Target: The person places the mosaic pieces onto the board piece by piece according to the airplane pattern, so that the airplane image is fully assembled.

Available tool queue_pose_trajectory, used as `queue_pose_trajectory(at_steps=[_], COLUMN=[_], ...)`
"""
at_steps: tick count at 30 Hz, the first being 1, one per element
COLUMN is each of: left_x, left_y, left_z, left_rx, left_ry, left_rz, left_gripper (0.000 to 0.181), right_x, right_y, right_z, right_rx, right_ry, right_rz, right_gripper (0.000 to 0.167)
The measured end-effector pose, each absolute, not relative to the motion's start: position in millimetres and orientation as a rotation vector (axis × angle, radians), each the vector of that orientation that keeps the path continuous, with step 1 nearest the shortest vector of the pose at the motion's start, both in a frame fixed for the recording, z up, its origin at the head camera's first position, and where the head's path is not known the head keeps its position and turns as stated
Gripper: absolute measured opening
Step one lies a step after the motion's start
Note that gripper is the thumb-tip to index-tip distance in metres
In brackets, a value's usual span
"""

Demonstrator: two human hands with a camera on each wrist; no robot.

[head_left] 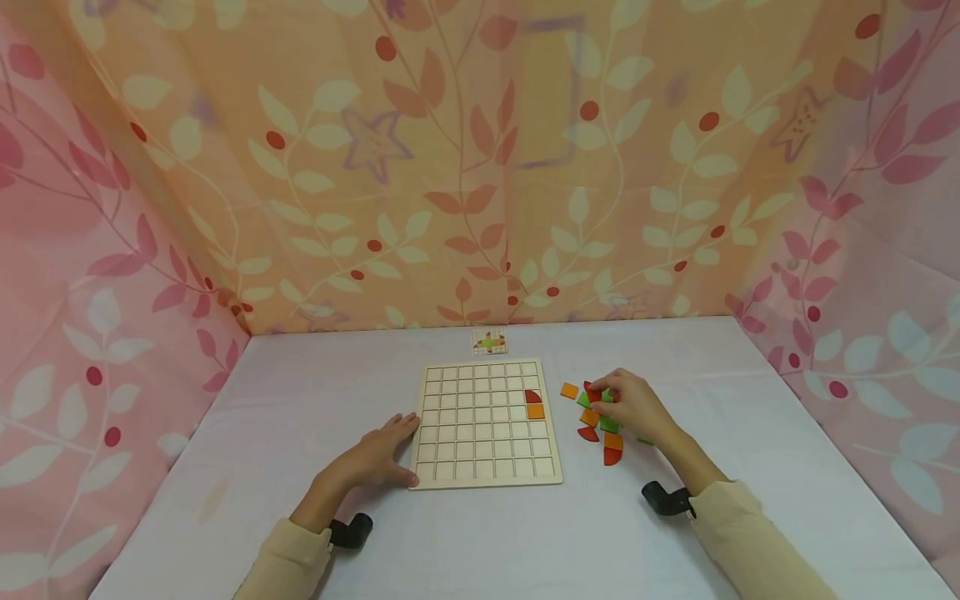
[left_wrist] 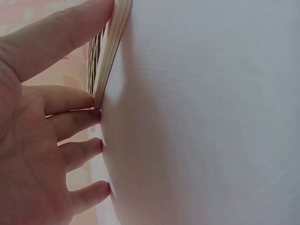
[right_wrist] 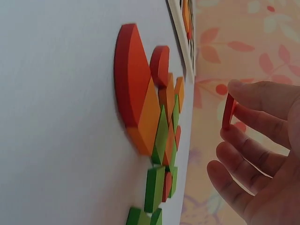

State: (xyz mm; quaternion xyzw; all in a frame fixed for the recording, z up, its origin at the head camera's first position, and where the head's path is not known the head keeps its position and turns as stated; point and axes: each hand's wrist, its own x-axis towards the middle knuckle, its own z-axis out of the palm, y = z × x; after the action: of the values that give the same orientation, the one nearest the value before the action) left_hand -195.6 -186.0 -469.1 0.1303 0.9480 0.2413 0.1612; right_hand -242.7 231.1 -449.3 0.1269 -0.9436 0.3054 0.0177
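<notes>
A wooden grid board point(head_left: 472, 423) lies on the table, with a red quarter-circle piece point(head_left: 532, 396) and an orange square piece point(head_left: 535, 411) in its right-hand column. My left hand point(head_left: 373, 457) rests at the board's left side, fingers spread; its thumb and fingertips touch the edge in the left wrist view. Over the pile to the right, my right hand point(head_left: 636, 407) pinches a small red piece point(right_wrist: 228, 111) between thumb and fingertips, held up off the table. Beneath lie red, orange and green pieces, among them a large-looking red quarter circle point(right_wrist: 136, 79) in the right wrist view.
Behind the board lies a small pattern card point(head_left: 490, 340) showing a coloured figure on a grid. A loose orange square point(head_left: 569, 390) sits between board and pile. Flowered cloth point(head_left: 480, 167) encloses the white table point(head_left: 510, 542) at back and sides.
</notes>
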Motion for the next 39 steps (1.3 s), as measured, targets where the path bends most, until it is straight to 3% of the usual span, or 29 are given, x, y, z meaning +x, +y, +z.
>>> queue_pose_trajectory(at_steps=[39], left_x=[-195], left_y=[-184], left_z=[-465], left_rx=[0.347], left_ry=[2.700], left_rz=[0.688], left_gripper=[0.097], right_x=[-239], right_y=[151], right_z=[-460], right_rx=[0.451], right_ry=[-3.048], right_rz=[0.922], right_gripper=[0.022])
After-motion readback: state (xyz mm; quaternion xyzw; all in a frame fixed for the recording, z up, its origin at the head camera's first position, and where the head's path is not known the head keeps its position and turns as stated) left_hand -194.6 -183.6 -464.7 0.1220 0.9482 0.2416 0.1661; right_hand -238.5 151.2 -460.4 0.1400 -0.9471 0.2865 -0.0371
